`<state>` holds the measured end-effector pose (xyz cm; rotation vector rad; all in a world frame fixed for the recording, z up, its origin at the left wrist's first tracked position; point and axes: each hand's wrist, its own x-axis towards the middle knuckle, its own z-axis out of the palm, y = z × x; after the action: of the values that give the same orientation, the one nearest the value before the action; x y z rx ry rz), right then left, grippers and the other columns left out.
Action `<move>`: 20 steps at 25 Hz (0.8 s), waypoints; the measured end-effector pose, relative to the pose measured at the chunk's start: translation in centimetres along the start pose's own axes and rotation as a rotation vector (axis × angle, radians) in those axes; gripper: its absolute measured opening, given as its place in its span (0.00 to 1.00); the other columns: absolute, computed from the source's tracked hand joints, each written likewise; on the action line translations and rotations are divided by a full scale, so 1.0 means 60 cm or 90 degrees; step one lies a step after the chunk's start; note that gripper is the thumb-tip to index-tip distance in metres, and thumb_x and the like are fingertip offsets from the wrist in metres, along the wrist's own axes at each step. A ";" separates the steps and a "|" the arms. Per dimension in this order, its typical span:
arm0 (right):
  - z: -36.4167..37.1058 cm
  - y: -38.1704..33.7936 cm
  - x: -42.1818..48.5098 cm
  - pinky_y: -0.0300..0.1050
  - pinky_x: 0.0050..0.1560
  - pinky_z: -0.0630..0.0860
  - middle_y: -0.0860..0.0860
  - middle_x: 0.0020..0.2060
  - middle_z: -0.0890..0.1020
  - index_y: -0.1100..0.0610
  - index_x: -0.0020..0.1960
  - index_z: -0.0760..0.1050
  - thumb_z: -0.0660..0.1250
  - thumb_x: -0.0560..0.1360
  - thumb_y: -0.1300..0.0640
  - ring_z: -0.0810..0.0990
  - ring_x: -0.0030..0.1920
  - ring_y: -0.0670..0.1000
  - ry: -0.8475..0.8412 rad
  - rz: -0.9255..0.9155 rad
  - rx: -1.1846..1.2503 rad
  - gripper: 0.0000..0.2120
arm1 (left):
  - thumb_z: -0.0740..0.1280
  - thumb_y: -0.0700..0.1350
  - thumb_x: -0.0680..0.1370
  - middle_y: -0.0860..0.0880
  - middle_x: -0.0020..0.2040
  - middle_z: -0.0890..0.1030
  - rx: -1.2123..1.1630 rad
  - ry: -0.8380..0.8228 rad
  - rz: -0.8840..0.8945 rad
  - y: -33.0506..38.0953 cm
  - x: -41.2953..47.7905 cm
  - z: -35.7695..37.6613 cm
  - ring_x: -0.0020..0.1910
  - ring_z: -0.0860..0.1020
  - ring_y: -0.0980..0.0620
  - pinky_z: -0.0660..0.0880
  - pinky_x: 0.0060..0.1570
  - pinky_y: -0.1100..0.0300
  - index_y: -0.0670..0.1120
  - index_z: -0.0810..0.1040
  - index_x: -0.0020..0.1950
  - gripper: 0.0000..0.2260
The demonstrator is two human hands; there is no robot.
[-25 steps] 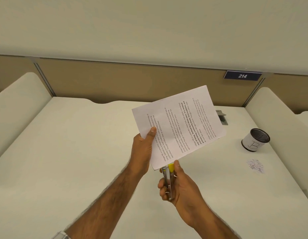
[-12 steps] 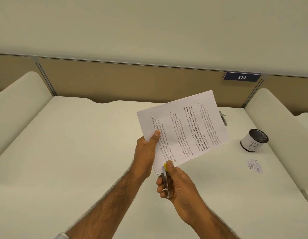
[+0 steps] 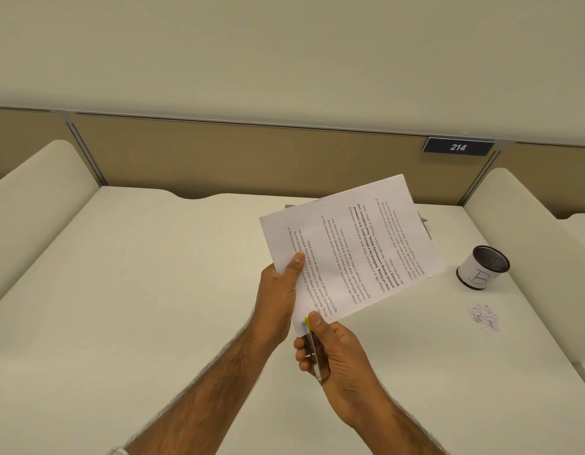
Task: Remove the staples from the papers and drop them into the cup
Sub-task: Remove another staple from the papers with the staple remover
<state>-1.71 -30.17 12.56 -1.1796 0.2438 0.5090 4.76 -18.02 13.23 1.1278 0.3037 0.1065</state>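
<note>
Your left hand (image 3: 278, 290) pinches the papers (image 3: 350, 251) at their edge, thumb on top, holding them tilted in the air well left of the cup (image 3: 483, 267). Your right hand (image 3: 337, 359), also left of the cup and nearer you, is curled round the staple remover (image 3: 312, 351), its yellow tip touching the papers' lowest corner. The cup, marked B, stands on the desk (image 3: 153, 290), with a small scatter of staples (image 3: 483, 318) just on its near side.

Printed papers (image 3: 350, 251) tilted midair; white cup (image 3: 474, 274) marked B upright; staple heap (image 3: 483, 318) near it
</note>
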 end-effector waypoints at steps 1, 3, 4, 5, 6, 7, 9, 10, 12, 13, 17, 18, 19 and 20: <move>0.000 0.002 0.001 0.46 0.35 0.78 0.62 0.39 0.83 0.62 0.55 0.79 0.76 0.66 0.42 0.80 0.35 0.54 0.008 -0.001 0.001 0.29 | 0.69 0.49 0.84 0.51 0.50 0.90 0.007 0.000 -0.002 -0.001 0.001 0.000 0.44 0.89 0.48 0.85 0.38 0.57 0.51 0.83 0.59 0.07; 0.001 0.007 0.003 0.46 0.35 0.79 0.62 0.40 0.84 0.62 0.56 0.79 0.77 0.65 0.41 0.81 0.35 0.55 0.023 -0.006 -0.002 0.30 | 0.69 0.50 0.83 0.51 0.50 0.90 0.018 -0.002 -0.006 -0.002 0.002 -0.001 0.44 0.89 0.47 0.85 0.39 0.57 0.51 0.83 0.60 0.07; 0.001 0.009 0.003 0.45 0.35 0.79 0.62 0.40 0.85 0.61 0.57 0.79 0.77 0.64 0.41 0.81 0.36 0.55 0.031 -0.011 -0.005 0.30 | 0.68 0.50 0.83 0.51 0.50 0.90 0.021 -0.003 -0.006 -0.002 0.002 -0.001 0.44 0.89 0.47 0.85 0.38 0.57 0.51 0.83 0.60 0.08; 0.001 0.011 0.004 0.45 0.35 0.80 0.61 0.41 0.85 0.60 0.58 0.79 0.77 0.64 0.41 0.82 0.36 0.55 0.039 -0.015 -0.008 0.30 | 0.68 0.50 0.83 0.51 0.50 0.90 0.023 -0.005 -0.005 -0.003 0.002 -0.002 0.44 0.89 0.47 0.85 0.38 0.57 0.51 0.83 0.60 0.08; 0.001 0.012 0.004 0.44 0.35 0.81 0.61 0.41 0.86 0.60 0.59 0.79 0.77 0.63 0.41 0.83 0.36 0.55 0.047 -0.019 -0.012 0.31 | 0.68 0.50 0.84 0.51 0.50 0.90 0.024 -0.006 -0.004 -0.003 0.003 -0.002 0.44 0.89 0.47 0.85 0.38 0.57 0.51 0.83 0.61 0.08; 0.001 0.014 0.005 0.44 0.36 0.81 0.60 0.42 0.86 0.60 0.59 0.80 0.77 0.63 0.41 0.83 0.37 0.54 0.053 -0.023 -0.015 0.32 | 0.68 0.50 0.84 0.51 0.50 0.90 0.025 -0.007 -0.003 -0.004 0.003 -0.003 0.44 0.89 0.47 0.85 0.39 0.57 0.50 0.83 0.61 0.09; 0.001 0.015 0.005 0.44 0.37 0.81 0.60 0.43 0.86 0.60 0.59 0.80 0.77 0.62 0.40 0.84 0.38 0.54 0.060 -0.029 -0.018 0.32 | 0.68 0.50 0.84 0.51 0.51 0.90 0.028 -0.008 -0.001 -0.006 0.003 -0.003 0.45 0.89 0.47 0.85 0.40 0.55 0.50 0.83 0.62 0.09; 0.001 0.016 0.005 0.44 0.37 0.81 0.59 0.43 0.86 0.60 0.59 0.80 0.77 0.62 0.40 0.84 0.38 0.54 0.062 -0.032 -0.016 0.32 | 0.68 0.50 0.84 0.50 0.51 0.90 0.029 -0.007 0.000 -0.007 0.003 -0.003 0.45 0.89 0.47 0.85 0.41 0.55 0.50 0.83 0.62 0.09; 0.001 0.016 0.005 0.44 0.37 0.81 0.59 0.43 0.86 0.59 0.59 0.80 0.77 0.62 0.40 0.84 0.38 0.54 0.064 -0.041 -0.004 0.32 | 0.68 0.50 0.84 0.50 0.52 0.90 0.026 -0.007 0.001 -0.007 0.003 -0.003 0.45 0.89 0.46 0.85 0.41 0.55 0.50 0.83 0.62 0.09; 0.001 0.016 0.004 0.44 0.37 0.81 0.59 0.43 0.87 0.58 0.58 0.81 0.77 0.62 0.41 0.84 0.38 0.53 0.064 -0.044 0.001 0.31 | 0.68 0.50 0.84 0.49 0.52 0.90 0.023 -0.009 0.002 -0.007 0.003 -0.003 0.45 0.89 0.47 0.85 0.41 0.55 0.49 0.83 0.62 0.09; 0.001 0.016 0.002 0.44 0.37 0.81 0.59 0.44 0.86 0.54 0.52 0.85 0.79 0.61 0.42 0.83 0.38 0.53 0.061 -0.053 0.017 0.24 | 0.68 0.49 0.84 0.49 0.52 0.90 0.017 -0.012 0.003 -0.007 0.001 -0.002 0.47 0.89 0.46 0.85 0.42 0.55 0.49 0.83 0.63 0.10; 0.001 0.017 0.002 0.44 0.37 0.80 0.59 0.43 0.86 0.54 0.50 0.86 0.79 0.61 0.42 0.83 0.38 0.53 0.062 -0.056 0.019 0.22 | 0.68 0.49 0.84 0.49 0.52 0.90 0.019 -0.012 0.003 -0.008 0.000 -0.002 0.47 0.89 0.46 0.85 0.42 0.54 0.48 0.82 0.63 0.10; 0.000 0.018 0.002 0.44 0.37 0.80 0.58 0.43 0.86 0.53 0.49 0.86 0.79 0.61 0.42 0.83 0.38 0.53 0.064 -0.059 0.018 0.21 | 0.68 0.50 0.84 0.49 0.52 0.90 0.022 -0.012 0.005 -0.008 0.000 -0.002 0.47 0.89 0.46 0.86 0.43 0.54 0.48 0.82 0.63 0.10; 0.000 0.019 0.001 0.44 0.37 0.80 0.58 0.42 0.86 0.52 0.49 0.86 0.79 0.61 0.42 0.83 0.37 0.52 0.067 -0.061 0.017 0.21 | 0.69 0.50 0.84 0.49 0.52 0.90 0.022 -0.013 0.005 -0.009 -0.001 -0.001 0.47 0.89 0.46 0.86 0.43 0.53 0.49 0.82 0.63 0.10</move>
<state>-2.20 -29.86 11.60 -1.1877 0.2829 0.3591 4.62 -18.21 12.71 1.1645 0.2834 0.0967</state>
